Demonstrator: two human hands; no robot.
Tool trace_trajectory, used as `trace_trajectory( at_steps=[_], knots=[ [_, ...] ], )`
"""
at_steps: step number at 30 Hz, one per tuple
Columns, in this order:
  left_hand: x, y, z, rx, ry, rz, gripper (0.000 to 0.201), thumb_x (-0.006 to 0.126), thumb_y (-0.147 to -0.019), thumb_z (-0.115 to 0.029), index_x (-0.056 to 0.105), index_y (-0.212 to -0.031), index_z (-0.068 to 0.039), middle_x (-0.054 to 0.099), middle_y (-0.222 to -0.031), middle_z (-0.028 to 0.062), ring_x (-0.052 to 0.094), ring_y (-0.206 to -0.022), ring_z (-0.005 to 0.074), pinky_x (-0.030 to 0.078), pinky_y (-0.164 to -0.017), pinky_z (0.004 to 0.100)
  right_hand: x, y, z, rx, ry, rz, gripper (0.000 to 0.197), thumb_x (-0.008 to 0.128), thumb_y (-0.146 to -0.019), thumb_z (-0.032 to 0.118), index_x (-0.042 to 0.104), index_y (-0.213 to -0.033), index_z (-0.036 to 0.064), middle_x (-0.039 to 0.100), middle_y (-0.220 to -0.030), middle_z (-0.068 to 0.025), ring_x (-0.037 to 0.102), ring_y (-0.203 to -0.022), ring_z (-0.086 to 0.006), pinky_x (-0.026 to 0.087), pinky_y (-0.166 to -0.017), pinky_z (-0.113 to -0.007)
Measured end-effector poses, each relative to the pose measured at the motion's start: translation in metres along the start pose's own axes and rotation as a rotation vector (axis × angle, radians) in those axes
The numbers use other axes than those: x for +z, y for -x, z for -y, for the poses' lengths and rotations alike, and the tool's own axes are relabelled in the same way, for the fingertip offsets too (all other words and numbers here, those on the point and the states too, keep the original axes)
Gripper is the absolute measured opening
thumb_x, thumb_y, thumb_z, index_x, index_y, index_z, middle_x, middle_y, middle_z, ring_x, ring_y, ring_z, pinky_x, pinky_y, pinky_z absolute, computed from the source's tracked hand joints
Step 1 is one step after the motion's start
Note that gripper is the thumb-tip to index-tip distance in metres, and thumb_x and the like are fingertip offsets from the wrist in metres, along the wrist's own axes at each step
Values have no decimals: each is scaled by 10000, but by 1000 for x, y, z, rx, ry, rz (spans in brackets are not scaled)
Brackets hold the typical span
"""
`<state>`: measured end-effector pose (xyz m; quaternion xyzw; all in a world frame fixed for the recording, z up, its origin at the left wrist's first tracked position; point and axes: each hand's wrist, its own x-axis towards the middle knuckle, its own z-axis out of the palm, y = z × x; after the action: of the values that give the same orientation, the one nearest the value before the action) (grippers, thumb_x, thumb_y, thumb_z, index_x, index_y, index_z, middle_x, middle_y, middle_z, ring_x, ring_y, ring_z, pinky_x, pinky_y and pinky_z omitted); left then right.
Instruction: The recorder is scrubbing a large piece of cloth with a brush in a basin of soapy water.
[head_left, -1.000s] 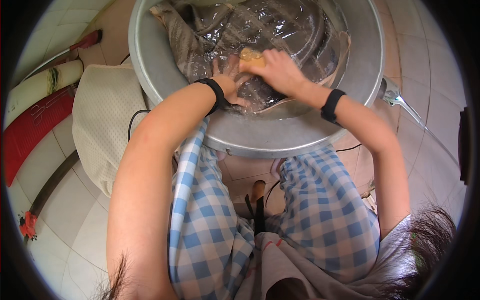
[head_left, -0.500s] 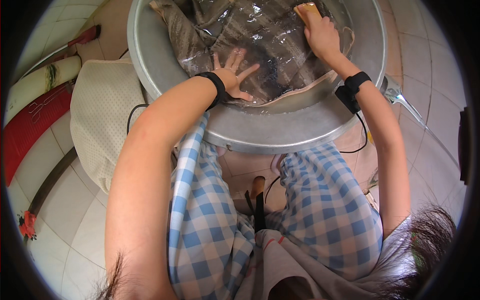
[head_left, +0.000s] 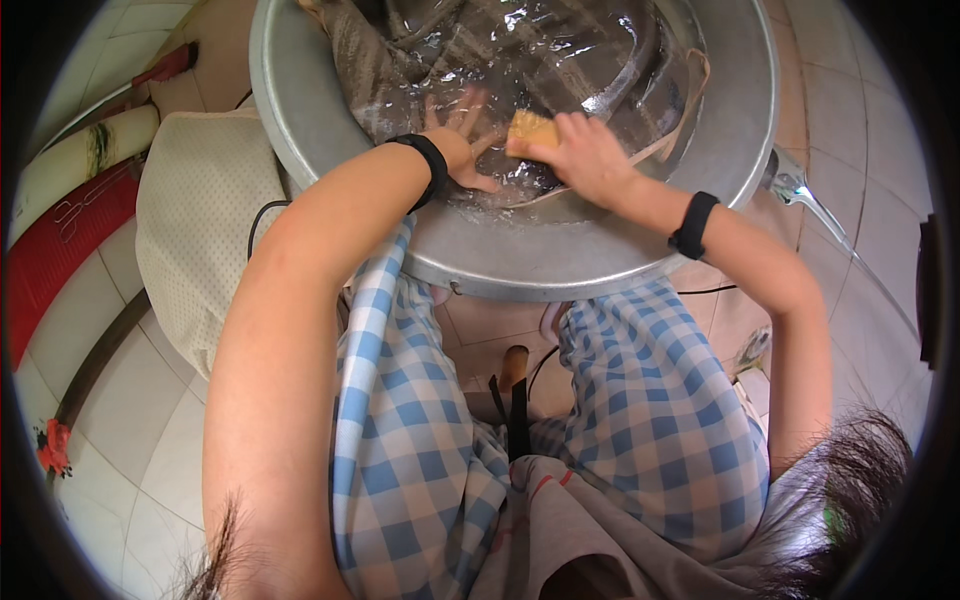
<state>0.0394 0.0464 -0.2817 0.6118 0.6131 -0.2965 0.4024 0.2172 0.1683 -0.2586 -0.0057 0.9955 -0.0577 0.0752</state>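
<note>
Yellow rectangular block (head_left: pixel 530 136): grips in fingers (head_left: pixel 582 130) of right hand (head_left: pixel 594 160); spreads left hand (head_left: pixel 460 152) wide on brown patterned fabric (head_left: pixel 562 82).

A: Colours around the basin (head_left: pixel 560 262)?
B: Basin's plain silver-grey. Inside it: cloth (head_left: pixel 560 75), grey-brown, paler streaky bands crossing, pinkish-tan edging. Over the cloth: block (head_left: pixel 532 132), yellow-tan.
A: Near side of basin?
B: Trousers (head_left: pixel 660 400), blue-and-white check. At the basin's near rim: wristbands (head_left: pixel 693 225), both solid black.
A: Left of basin?
B: Fabric (head_left: pixel 200 220), cream, small dotted pattern. Farther left of basin: panel (head_left: pixel 50 265), red, pale line marks.
A: Right of basin?
B: Handle (head_left: pixel 812 205), shiny silver. Floor tiles (head_left: pixel 832 105), pale pinkish-grey, darker joints.
</note>
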Motion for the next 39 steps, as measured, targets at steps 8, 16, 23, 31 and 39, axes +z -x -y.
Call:
trace_trajectory(
  at_steps=[8, 16, 23, 31, 39],
  knots=[
    [-1, -4, 1, 44, 97, -86, 1036, 453, -690, -827, -45, -1477, -373, -219, -1512, 185, -216, -1391, 370, 20, -1011, 729, 6, 10, -126, 339, 255, -140, 647, 623, -793, 199, 368, -1362, 368, 517, -907, -127, 567, -787, -302, 497, -660, -413],
    [1, -1, 0, 9, 87, -110, 1035, 465, -704, -808, -65, -1476, -368, -235, -1504, 194, -235, -1385, 370, 14, -1008, 724, -5, -14, -102, 688, 45, -149, 614, 564, -864, 250, 278, -1406, 287, 527, -953, -242, 574, -832, -416, 509, -699, -482],
    [3, 2, 2, 17, 88, -126, 997, 488, -703, -793, 33, -1484, -373, -148, -1533, 183, -162, -1410, 362, 21, -1006, 732, 9, -5, -30, 246, -45, -85, 696, 616, -766, 134, 357, -1378, 342, 502, -920, -179, 537, -814, -321, 484, -651, -406],
    [-4, 5, 3, 14, 57, 3, 1017, 515, -715, -766, -57, -1470, -395, -212, -1516, 181, -190, -1397, 379, 16, -1016, 723, 11, 2, -49, 160, 41, -45, 618, 623, -777, 179, 412, -1324, 377, 506, -919, -124, 544, -821, -291, 462, -635, -395],
    [-24, -6, 6, 79, 61, -436, 656, 579, -810, -531, 309, -1371, -321, 253, -1425, 195, 259, -1304, 368, 296, -965, 567, -10, -6, -124, 614, 95, -174, 635, 604, -822, 169, 319, -1377, 286, 531, -935, -226, 581, -820, -401, 501, -684, -494]
  ],
)
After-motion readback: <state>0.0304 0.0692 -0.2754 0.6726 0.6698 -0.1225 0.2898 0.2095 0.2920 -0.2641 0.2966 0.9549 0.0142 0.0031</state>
